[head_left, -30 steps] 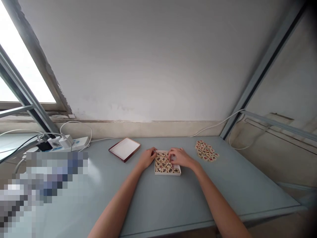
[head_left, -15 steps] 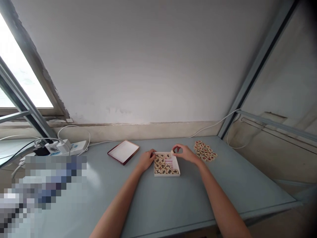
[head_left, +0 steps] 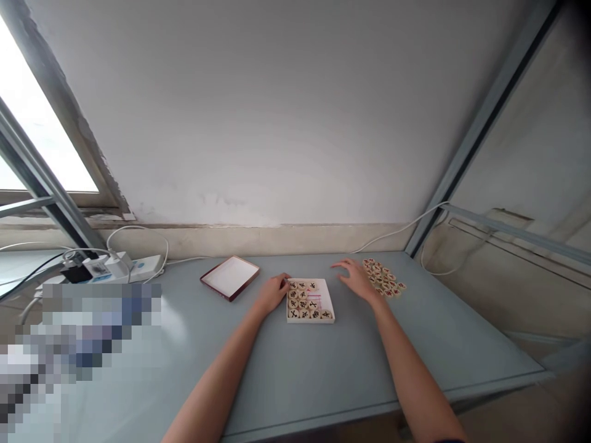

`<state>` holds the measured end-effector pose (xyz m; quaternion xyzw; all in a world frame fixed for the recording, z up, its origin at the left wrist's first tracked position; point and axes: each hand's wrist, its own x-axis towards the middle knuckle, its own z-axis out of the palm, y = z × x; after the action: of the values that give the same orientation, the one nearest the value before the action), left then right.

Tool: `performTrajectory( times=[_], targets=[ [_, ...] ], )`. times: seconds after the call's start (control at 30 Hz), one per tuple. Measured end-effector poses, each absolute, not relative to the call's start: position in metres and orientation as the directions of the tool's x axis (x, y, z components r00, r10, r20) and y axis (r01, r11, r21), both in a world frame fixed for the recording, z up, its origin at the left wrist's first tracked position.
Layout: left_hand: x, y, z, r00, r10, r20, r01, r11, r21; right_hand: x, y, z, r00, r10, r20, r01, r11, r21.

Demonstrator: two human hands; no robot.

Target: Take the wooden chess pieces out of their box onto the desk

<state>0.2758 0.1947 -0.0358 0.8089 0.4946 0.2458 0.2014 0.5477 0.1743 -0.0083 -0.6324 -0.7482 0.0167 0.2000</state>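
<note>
A shallow white box (head_left: 311,320) sits on the table, partly filled with rows of round Chinese chess pieces (head_left: 303,304) bearing black characters. Bare white bottom with pink lines shows at its right side. My left hand (head_left: 272,294) holds the box at its back left corner, fingers closed against the edge. Just right of the box, my right hand (head_left: 355,278) hovers with fingers apart and no piece visible in it. Beyond that hand lies a cluster of loose chess pieces (head_left: 384,280) with red characters, its near left part hidden by the hand.
An upturned dark red lid (head_left: 231,278) with a white inside lies back left on the grey table (head_left: 277,387). A power strip (head_left: 146,268) with plugs and white cables sits at the far left, near a blurred-out patch. A wall and metal bed posts border the table.
My right hand has moved right, away from the box's back right corner, and its pinch on a chess piece has opened. My left hand stays at the box.
</note>
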Motion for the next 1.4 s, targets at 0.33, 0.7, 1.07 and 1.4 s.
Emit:
performTrajectory(
  times=[0.33,0.7,1.07,1.4],
  targets=[
    [0.277,0.198,-0.044,0.394,0.888,0.238,0.699,-0.458,0.549,0.492,0.169,-0.016,-0.426,0.877,0.224,0.855,0.471,-0.216],
    [0.277,0.197,-0.041,0.388,0.898,0.207,0.705,-0.434,0.56,0.518,0.174,-0.011,-0.174,0.918,0.357,0.931,0.271,-0.246],
    [0.277,0.198,-0.041,0.385,0.899,0.208,0.715,-0.433,0.549,0.58,0.171,-0.013,0.105,0.97,0.22,0.994,-0.095,-0.055],
    [0.276,0.195,-0.037,0.396,0.892,0.216,0.698,-0.446,0.56,0.493,0.163,0.003,-0.572,0.82,-0.019,0.61,0.41,-0.678]
  ],
)
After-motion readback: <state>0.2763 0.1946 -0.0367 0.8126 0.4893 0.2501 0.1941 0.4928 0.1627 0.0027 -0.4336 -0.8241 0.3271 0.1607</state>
